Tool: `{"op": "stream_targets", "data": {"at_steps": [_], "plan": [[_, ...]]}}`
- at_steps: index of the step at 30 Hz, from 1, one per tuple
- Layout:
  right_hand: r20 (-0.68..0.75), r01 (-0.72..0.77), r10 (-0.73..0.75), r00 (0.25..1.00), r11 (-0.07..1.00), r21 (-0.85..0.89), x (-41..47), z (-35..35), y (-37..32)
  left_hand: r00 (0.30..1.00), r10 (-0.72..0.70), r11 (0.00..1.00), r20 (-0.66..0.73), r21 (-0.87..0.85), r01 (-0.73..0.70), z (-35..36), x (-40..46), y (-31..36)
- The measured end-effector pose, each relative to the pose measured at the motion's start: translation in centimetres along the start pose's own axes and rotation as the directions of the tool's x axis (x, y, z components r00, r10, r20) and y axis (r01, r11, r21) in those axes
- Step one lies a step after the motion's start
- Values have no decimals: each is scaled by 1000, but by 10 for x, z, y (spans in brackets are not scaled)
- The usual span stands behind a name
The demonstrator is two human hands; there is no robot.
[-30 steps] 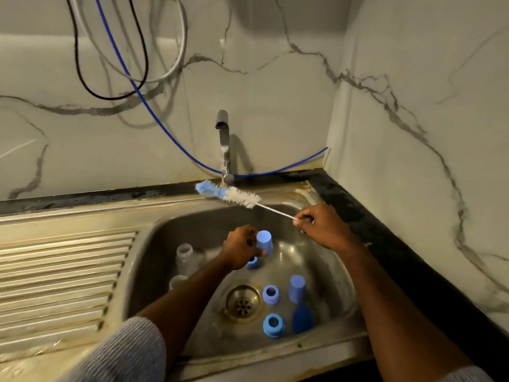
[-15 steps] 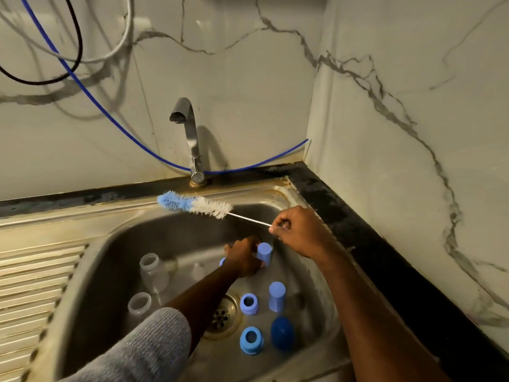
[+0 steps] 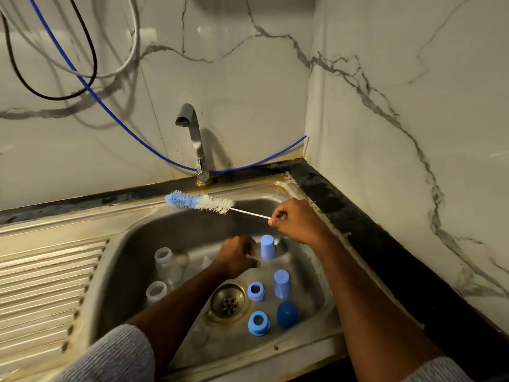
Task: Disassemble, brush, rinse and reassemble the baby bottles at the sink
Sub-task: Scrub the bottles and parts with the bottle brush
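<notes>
Nearest to me, on the floor of the steel sink [image 3: 316, 346], a blue ring collar [image 3: 258, 323] stands with its hole upward, and just beside it to the right lies a dark blue dome cap [image 3: 287, 315]. Behind them stand a second ring collar [image 3: 256, 291] and a light blue cap [image 3: 281, 284], mouth down, both to the right of the drain [image 3: 228, 302]. On the left side of the basin two clear bottles stand open and upright: the near bottle [image 3: 156, 291] and the far bottle [image 3: 166, 262]. I cannot tell if water is in them.

My left hand [image 3: 237, 256] is low in the basin, fingers curled, next to another light blue cap [image 3: 267, 246] that stands mouth down. If the fingers hold something small, I cannot tell; the hand is blurred.

My right hand [image 3: 296, 220] is higher, above the far part of the basin, and its grip pinches the thin wire handle of the bottle brush [image 3: 199, 201]. The brush points left, its blue tip over the back rim of the sink. Behind it the tap [image 3: 192, 136] rises at the wall.
</notes>
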State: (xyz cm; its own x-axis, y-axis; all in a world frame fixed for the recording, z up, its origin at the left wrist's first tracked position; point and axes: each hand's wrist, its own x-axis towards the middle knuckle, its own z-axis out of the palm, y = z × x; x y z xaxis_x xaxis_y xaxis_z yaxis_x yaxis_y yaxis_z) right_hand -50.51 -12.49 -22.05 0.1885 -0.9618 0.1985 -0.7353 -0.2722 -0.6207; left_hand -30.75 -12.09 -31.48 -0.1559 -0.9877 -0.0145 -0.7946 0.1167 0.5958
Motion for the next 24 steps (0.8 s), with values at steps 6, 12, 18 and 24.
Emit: {"op": "stream_targets", "data": {"at_steps": [6,12,18,24], "plan": [[-14,2,-1,1000,1000,24,-5,-3,-2,993,61,982,98,171,-77,-28,-41,20],[53,108,-110,993,994,27,-6,5,-13,996,-82,925,-20,370,83,-90,-97,-20],[63,107,-108,992,994,8,-5,8,-16,954,-254,858,-157,419,297,-144,-136,-57],[94,125,-127,987,992,24,-6,14,-16,962,-274,850,6,470,240,-144,-127,-67]]}}
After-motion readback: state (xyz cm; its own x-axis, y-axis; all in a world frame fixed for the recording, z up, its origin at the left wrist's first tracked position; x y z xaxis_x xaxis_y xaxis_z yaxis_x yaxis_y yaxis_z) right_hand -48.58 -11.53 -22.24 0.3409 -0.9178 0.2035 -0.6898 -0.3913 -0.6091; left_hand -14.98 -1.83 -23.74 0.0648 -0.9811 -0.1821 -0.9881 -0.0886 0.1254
